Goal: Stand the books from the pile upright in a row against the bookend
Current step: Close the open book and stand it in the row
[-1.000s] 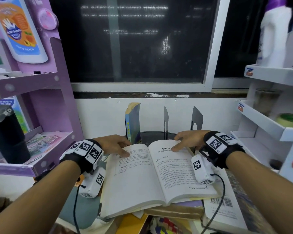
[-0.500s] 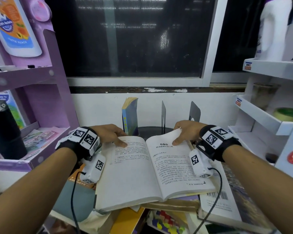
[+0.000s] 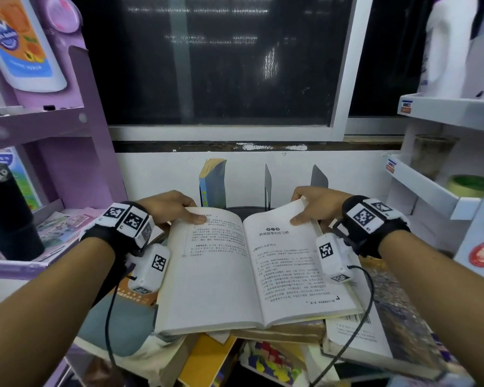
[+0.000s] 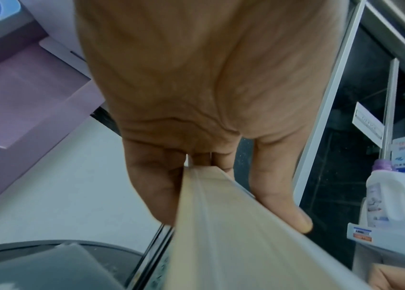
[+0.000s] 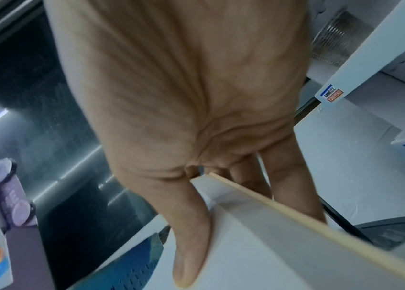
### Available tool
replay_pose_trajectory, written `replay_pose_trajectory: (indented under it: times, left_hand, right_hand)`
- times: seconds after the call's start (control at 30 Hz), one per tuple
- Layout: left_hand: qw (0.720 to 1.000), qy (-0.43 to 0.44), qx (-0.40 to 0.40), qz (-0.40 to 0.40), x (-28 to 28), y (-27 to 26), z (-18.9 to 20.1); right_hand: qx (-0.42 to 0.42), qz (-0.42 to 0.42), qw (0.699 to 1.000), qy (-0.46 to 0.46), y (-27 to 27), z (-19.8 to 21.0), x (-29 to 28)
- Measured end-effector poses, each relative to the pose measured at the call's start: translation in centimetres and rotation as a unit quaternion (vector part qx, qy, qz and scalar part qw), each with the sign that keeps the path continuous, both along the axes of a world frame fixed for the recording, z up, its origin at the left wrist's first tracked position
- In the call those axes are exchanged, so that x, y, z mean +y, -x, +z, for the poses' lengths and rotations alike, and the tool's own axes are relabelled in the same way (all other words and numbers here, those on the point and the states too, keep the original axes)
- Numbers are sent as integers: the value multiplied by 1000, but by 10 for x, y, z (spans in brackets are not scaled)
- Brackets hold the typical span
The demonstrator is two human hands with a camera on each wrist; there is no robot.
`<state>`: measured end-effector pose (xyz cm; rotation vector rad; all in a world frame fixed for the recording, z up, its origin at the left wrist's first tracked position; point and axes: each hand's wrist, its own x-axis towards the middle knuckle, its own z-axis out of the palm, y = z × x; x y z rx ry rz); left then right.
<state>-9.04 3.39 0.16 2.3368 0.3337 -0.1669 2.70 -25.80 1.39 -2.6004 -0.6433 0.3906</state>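
Observation:
An open white-paged book [image 3: 243, 266] lies on top of a pile of books [image 3: 215, 356]. My left hand [image 3: 171, 208] grips its left half at the far corner, thumb on the page and fingers beneath, as the left wrist view shows [image 4: 221, 176]. My right hand [image 3: 316, 208] grips the right half the same way, thumb on top [image 5: 191, 255], and that side is lifted. Behind, a blue book [image 3: 211, 185] stands upright on a dark metal rack with upright dividers, the bookend [image 3: 267, 185] in the middle and another divider [image 3: 318, 177] to the right.
A purple shelf unit [image 3: 67, 152] with a black tumbler [image 3: 6, 213] stands on the left. White shelves [image 3: 442, 185] with a tape roll and a detergent bottle [image 3: 447, 46] stand on the right. A dark window fills the back wall.
Both hands went from resting flat on the pages to gripping the book's far corners. The right half has lifted and the book begins folding.

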Motion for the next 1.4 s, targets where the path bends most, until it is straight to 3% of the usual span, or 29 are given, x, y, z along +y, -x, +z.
replay_pose_trajectory:
  times: [0.37,0.5,0.6,0.73,0.83,1.13,1.4]
  left_hand:
    - [977,64,-200,48,-9,10,40]
    - [947,92,-294,90,-16,17,49]
    - [914,165,-347,128,-26,21,48]
    - [877,281,-359,149,-43,25,42]
    - [865,330,-351,140,-58,29,41]
    - [864,289,-391,130,-85,35,49]
    - [865,309,-385,90,-110,52,53]
  right_hand:
    - [-76,-22,982,-173,17,49,-14]
    - [-107,-29,966,-232,25,61,-16]
    - [-116,-45,947,-296,32,64,-16]
    - [-117,-62,922,-365,42,61,-8]
    - [-98,-60,907,-405,50,58,-2]
    - [-130,-22,903,-410,81,56,11]
    - [-183,11,909,-374,121,52,21]
